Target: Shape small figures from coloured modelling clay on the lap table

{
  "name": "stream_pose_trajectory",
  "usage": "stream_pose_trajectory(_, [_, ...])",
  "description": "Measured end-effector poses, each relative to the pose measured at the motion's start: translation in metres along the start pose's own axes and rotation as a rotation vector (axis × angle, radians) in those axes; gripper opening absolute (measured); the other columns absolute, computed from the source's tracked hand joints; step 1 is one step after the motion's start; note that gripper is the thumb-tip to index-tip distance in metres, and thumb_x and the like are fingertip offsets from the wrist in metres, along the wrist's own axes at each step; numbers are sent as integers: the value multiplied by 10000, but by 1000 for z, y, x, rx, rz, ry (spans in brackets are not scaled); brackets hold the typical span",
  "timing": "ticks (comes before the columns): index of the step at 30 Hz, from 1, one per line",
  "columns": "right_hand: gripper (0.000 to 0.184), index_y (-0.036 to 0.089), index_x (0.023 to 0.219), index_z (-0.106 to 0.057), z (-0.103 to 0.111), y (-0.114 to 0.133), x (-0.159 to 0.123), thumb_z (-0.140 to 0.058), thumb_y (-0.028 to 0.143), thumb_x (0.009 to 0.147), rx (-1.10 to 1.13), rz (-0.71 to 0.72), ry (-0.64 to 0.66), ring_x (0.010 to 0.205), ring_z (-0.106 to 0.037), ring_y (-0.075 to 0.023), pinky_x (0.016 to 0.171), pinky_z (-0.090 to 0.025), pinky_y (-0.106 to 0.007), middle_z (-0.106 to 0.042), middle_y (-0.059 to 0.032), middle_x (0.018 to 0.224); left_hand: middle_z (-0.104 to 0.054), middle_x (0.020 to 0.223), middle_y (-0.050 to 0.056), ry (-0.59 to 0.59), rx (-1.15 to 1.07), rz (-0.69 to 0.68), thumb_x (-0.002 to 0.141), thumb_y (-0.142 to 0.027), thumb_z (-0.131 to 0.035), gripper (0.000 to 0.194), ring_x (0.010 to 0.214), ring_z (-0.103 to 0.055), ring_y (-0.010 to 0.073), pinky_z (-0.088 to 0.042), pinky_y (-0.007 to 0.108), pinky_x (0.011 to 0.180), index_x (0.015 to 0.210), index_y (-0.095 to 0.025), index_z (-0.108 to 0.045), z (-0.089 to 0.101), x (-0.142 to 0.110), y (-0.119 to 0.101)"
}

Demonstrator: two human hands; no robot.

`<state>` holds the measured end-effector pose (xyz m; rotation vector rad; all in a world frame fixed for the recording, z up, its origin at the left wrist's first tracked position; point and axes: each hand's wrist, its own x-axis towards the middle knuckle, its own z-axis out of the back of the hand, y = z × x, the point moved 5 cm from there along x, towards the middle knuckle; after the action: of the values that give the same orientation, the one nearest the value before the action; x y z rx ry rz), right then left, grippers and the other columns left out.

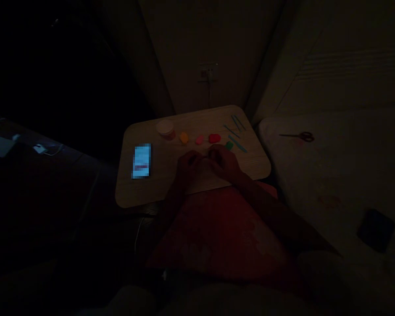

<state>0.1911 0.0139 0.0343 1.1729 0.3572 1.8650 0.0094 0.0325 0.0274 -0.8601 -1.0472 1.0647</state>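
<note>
The scene is very dim. My left hand point(188, 166) and my right hand point(224, 161) rest together on a small wooden table point(134, 193), fingers curled and touching each other. What they pinch between them is too dark to make out. Just beyond them lie an orange lump point(184, 138), a pink lump point(199, 140), a red lump point(214, 138) and a green lump point(229, 145) of what looks like clay. Several thin blue tools point(237, 127) lie at the table's far right.
A lit phone point(141, 161) lies on the table's left side. A small white-lidded tub point(165, 129) stands behind it. Scissors point(301, 136) and a dark flat object point(376, 229) lie on the pale bed at right. A red cushion point(217, 232) covers my lap.
</note>
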Motion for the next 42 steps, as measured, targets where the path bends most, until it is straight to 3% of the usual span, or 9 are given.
stream_pose_trajectory(3, [250,219,1144,-683,-9,10,-1,-608,415,1008,-27,155,130,904,-688,-234,770,-538,-345,-729,-97,1035,-664,747,-1,71,10,-4,901,-365,-652,224,719,-576,143,-450,255,685,790,-175,-688,-5,-2,0])
stream_pose_trajectory(6, [194,212,1046,-723,-10,8,-1,-566,324,1031,-43,151,123,925,-692,-226,807,-540,-341,-735,-92,991,-656,732,-6,76,23,5,895,-374,-658,236,701,-560,138,-434,255,666,778,-172,-692,-4,-2,1])
stream_pose_trajectory(14, [163,197,990,-686,-9,12,-3,-550,287,993,-96,144,130,880,-666,-226,747,-495,-330,-715,-103,968,-668,763,7,146,71,-44,903,-367,-641,230,724,-570,145,-456,260,693,789,-172,-688,-7,-1,-5])
stream_pose_trajectory(16, [154,204,956,-653,-2,8,0,-523,277,993,-71,83,22,837,-646,-218,745,-485,-336,-694,-84,912,-636,722,-3,76,54,-30,903,-349,-648,220,698,-555,140,-450,252,669,760,-181,-656,-4,0,-4])
stream_pose_trajectory(19, [188,221,898,-579,19,-10,1,-455,293,1018,-21,-140,-308,698,-567,-193,673,-448,-331,-607,-32,773,-581,670,-12,-152,-6,61,949,-341,-597,254,659,-528,135,-438,239,620,741,-195,-597,9,2,2])
stream_pose_trajectory(21, [214,227,902,-569,26,-19,-1,-439,332,1036,11,-238,-412,674,-550,-190,656,-441,-331,-587,-18,747,-605,694,-4,-249,-28,93,962,-339,-581,247,684,-555,141,-459,239,638,762,-197,-604,14,2,4])
stream_pose_trajectory(27, [162,232,964,-692,8,-3,6,-571,337,990,68,-47,-101,853,-667,-221,810,-521,-378,-742,-63,933,-732,868,28,-117,5,-3,907,-319,-664,138,821,-667,166,-523,264,755,896,-190,-711,5,3,0])
stream_pose_trajectory(34, [162,217,1002,-713,9,-3,6,-572,294,980,65,-71,-76,879,-686,-227,822,-533,-378,-759,-81,984,-761,869,40,-88,-43,52,895,-329,-684,176,818,-708,172,-555,278,768,987,-187,-731,3,1,6])
stream_pose_trajectory(42, [208,215,1092,-724,3,3,7,-654,361,961,21,34,53,846,-681,-225,807,-543,-365,-739,-75,919,-804,978,60,-12,32,39,874,-332,-703,202,904,-720,199,-562,317,854,972,-185,-801,0,0,4])
